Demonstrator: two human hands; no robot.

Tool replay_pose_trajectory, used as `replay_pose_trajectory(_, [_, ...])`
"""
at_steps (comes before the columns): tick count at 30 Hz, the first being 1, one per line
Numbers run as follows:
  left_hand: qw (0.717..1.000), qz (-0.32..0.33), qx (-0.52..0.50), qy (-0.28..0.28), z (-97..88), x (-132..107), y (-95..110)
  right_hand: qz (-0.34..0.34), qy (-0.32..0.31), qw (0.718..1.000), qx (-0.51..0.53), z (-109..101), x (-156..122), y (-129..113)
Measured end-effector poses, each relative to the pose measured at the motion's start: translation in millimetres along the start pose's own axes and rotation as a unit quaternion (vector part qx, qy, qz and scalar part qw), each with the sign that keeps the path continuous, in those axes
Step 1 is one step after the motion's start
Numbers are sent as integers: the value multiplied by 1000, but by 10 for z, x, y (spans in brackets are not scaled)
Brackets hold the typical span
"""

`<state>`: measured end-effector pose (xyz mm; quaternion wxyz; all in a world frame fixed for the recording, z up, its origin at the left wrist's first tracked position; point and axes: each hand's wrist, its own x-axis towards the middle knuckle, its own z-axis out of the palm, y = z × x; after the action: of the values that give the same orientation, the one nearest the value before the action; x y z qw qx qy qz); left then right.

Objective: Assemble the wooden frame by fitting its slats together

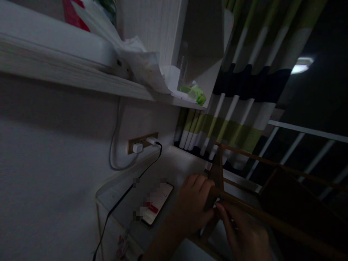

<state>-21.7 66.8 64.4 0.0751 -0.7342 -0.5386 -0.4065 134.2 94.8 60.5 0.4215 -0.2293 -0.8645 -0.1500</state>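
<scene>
A brown wooden rack (261, 212) with upright boards stands on the right side of the white surface. My left hand (194, 203) is closed around the rack's near corner, fingers over the top and thumb below. Just right of it, my right hand (243, 230) is bent under the rack's front rail, its thumb and a finger pinched together near the joint. A small pale bit shows at those fingertips, too dark and small to name. Left of my left hand lies a phone (157, 204) with its screen lit, partly blurred.
A wall socket (143, 142) holds two white plugs, and a black cable (122, 197) runs down from one. Overhead, a white shelf (81, 81) carries paper (146, 67) and a green packet (197, 94). A striped curtain (231, 108) hangs behind, beside a railing (307, 132).
</scene>
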Motion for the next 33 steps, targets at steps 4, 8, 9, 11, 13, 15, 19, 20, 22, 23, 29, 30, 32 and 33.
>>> replay_pose_trajectory(4, [1000, 5, -2, -17, -25, 9, -5, -7, 18, 1000, -23, 18, -5, -13])
replay_pose_trajectory(8, [1000, 1, -1, -20, -32, 13, 5, -39, 10, 995, -93, 15, -14, -21])
replay_pose_trajectory(9, [1000, 1, -1, -17, -29, 14, 7, -46, 0, 993, -109, 8, -11, -28])
replay_pose_trajectory(11, [1000, 2, 0, -10, -18, 15, 9, -60, -25, 989, -134, -6, 3, -51])
replay_pose_trajectory(13, [1000, 2, 2, -8, -3, 19, 8, -61, -22, 985, -159, -12, 24, -82])
replay_pose_trajectory(15, [1000, 2, 10, -5, 14, 24, 8, -64, -11, 980, -186, -10, 48, -110])
replay_pose_trajectory(19, [1000, 1, 22, 12, 62, 33, 15, -82, -1, 971, -226, -27, 91, -114])
replay_pose_trajectory(20, [1000, 2, 23, 21, 76, 33, 15, -91, -1, 967, -238, -41, 100, -103])
replay_pose_trajectory(22, [999, 3, 26, 37, 103, 29, 13, -121, -17, 959, -257, -82, 115, -74])
replay_pose_trajectory(23, [999, 3, 29, 42, 115, 27, 10, -138, -31, 954, -264, -107, 121, -59])
replay_pose_trajectory(29, [997, 4, 40, 58, 138, 27, 2, -171, -70, 944, -274, -288, 194, -25])
replay_pose_trajectory(30, [997, 7, 41, 61, 137, 29, 4, -172, -60, 945, -271, -321, 220, -31])
replay_pose_trajectory(32, [997, 10, 45, 64, 131, 33, 11, -174, -37, 947, -268, -379, 281, -50])
replay_pose_trajectory(33, [997, 12, 45, 66, 126, 34, 15, -174, -25, 946, -271, -403, 314, -59])
